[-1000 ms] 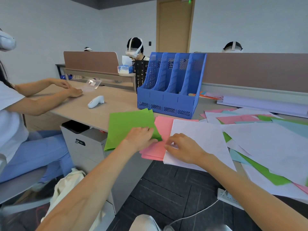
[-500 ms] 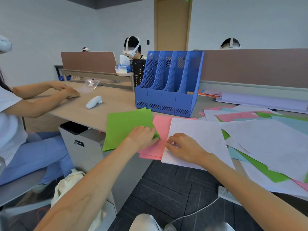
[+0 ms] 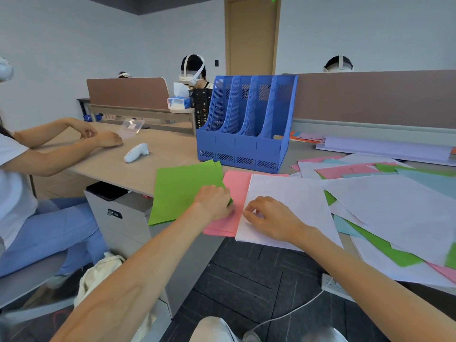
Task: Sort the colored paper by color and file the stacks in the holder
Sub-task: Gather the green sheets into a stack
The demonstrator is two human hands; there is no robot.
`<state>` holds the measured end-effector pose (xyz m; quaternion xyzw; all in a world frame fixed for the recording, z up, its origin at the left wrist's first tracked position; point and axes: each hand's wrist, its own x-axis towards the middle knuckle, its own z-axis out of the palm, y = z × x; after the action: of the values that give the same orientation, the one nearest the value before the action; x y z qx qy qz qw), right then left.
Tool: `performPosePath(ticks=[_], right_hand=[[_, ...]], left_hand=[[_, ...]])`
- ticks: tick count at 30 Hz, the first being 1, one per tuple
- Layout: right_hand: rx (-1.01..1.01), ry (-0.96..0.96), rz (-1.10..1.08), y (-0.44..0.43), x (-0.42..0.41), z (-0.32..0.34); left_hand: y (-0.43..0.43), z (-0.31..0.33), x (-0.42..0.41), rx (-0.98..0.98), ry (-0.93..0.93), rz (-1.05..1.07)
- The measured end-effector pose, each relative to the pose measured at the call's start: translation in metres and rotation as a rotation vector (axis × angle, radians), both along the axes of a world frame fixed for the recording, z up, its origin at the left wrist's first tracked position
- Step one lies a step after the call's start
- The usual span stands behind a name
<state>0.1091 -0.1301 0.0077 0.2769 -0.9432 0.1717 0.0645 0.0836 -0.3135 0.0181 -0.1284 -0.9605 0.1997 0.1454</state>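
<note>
Three sorted stacks lie side by side at the desk's near edge: a green stack [image 3: 182, 191], a pink stack [image 3: 234, 191] and a white stack [image 3: 291, 206]. My left hand [image 3: 214, 202] grips the green stack's lower right corner, where it overlaps the pink one. My right hand [image 3: 269, 219] rests with curled fingers on the white stack's left edge, fingertips at the paper's border. Behind them stands the blue file holder [image 3: 243, 149], its slots holding no paper that I can see. A mixed heap of white, green, pink and light blue sheets [image 3: 394, 208] spreads to the right.
A person sits at the left with both hands on the desk [image 3: 111, 166], near a white controller [image 3: 136, 152]. A drawer cabinet [image 3: 118, 215] stands under the desk. A power strip [image 3: 336, 287] and its cable lie on the floor. White paper stacks [image 3: 385, 148] lie against the brown partition.
Both hands have stayed at the stack edges with only small finger shifts. The view has tilted slightly. The seated person's hands have moved a little.
</note>
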Motion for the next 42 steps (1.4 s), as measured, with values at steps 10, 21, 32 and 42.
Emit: performPosePath(ticks=[10, 21, 32, 42], right_hand=[[0.005, 0.012, -0.012, 0.009, 0.001, 0.0], [0.032, 0.01, 0.005, 0.005, 0.008, 0.001], [0.598, 0.466, 0.02, -0.002, 0.042, -0.019], [0.126, 0.401, -0.221, 0.053, 0.025, 0.052]], left_hand=[[-0.012, 0.001, 0.01, -0.296, 0.035, -0.171], [-0.037, -0.011, 0.004, -0.256, 0.114, -0.225], [-0.052, -0.021, 0.003, 0.504, 0.022, -0.005], [-0.06, -0.025, -0.007, 0.559, -0.099, 0.034]])
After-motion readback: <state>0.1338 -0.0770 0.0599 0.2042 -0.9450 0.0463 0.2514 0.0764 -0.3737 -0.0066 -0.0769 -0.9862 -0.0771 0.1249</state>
